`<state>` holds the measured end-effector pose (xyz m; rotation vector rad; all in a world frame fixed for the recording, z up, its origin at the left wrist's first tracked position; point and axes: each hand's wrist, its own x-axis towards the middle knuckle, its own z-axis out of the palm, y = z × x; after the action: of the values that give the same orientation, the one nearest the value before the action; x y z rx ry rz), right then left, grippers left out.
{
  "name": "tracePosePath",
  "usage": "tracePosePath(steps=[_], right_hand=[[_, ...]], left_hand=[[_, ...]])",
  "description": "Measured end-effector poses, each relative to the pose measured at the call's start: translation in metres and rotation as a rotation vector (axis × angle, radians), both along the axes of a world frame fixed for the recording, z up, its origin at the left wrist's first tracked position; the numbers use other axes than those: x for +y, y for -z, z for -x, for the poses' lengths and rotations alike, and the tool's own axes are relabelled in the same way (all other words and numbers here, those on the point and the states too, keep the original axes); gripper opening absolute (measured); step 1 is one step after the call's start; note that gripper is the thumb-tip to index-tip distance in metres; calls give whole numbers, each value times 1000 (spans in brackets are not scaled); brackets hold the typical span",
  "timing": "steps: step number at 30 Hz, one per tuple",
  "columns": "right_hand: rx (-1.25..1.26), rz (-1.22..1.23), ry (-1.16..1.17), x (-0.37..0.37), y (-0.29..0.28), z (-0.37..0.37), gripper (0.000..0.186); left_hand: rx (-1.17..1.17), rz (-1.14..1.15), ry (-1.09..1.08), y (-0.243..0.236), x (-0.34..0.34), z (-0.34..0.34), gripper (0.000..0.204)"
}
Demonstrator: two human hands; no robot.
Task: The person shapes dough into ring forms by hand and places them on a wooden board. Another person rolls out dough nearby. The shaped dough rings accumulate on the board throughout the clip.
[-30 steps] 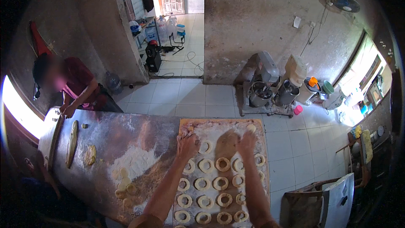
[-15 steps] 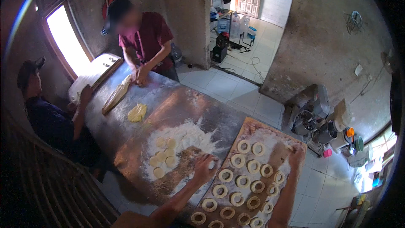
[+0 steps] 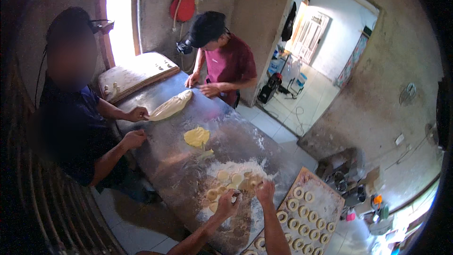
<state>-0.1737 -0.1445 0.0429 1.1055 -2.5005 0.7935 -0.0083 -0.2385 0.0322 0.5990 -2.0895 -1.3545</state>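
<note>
My left hand (image 3: 229,203) is closed on a small white object (image 3: 234,196), perhaps a cutter, over the floured steel table (image 3: 165,160). To its right my right hand (image 3: 264,191) reaches down with bent fingers at the edge of several pale dough discs (image 3: 222,175) in the spread flour (image 3: 255,165); whatever is in its fingertips is hidden. At the lower right lies a floury board (image 3: 330,193) with rows of dough rings (image 3: 303,230).
A person in dark clothing (image 3: 71,127) pulls a long dough piece (image 3: 167,106) at left. Another in maroon (image 3: 229,63) works at the far edge beside stacked boards (image 3: 139,71). Yellow dough (image 3: 197,136) lies mid-table. Mixers and buckets (image 3: 339,179) stand at right.
My hands have moved leftward from the ring board to the flour and discs. The view has swung left. The long dough is now stretched by the person in dark clothing.
</note>
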Motion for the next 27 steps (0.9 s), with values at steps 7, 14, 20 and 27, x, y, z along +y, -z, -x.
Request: tracePosePath(steps=[7,14,20,27], right_hand=[[-800,634,-20,4,-27,-83,22],[-715,682,-6,-17,-64,-118,33],[-1115,881,-404,-21,-71,-124,36],[-1175,645,203,-48,-15,-101,49]], left_hand=[[51,-362,162,-25,-19,10,26],[80,-116,253,-25,-38,5,19],[207,-1022,678,-50,-71,-10,35],[710,-1579,862,-1,-86,-3,32]])
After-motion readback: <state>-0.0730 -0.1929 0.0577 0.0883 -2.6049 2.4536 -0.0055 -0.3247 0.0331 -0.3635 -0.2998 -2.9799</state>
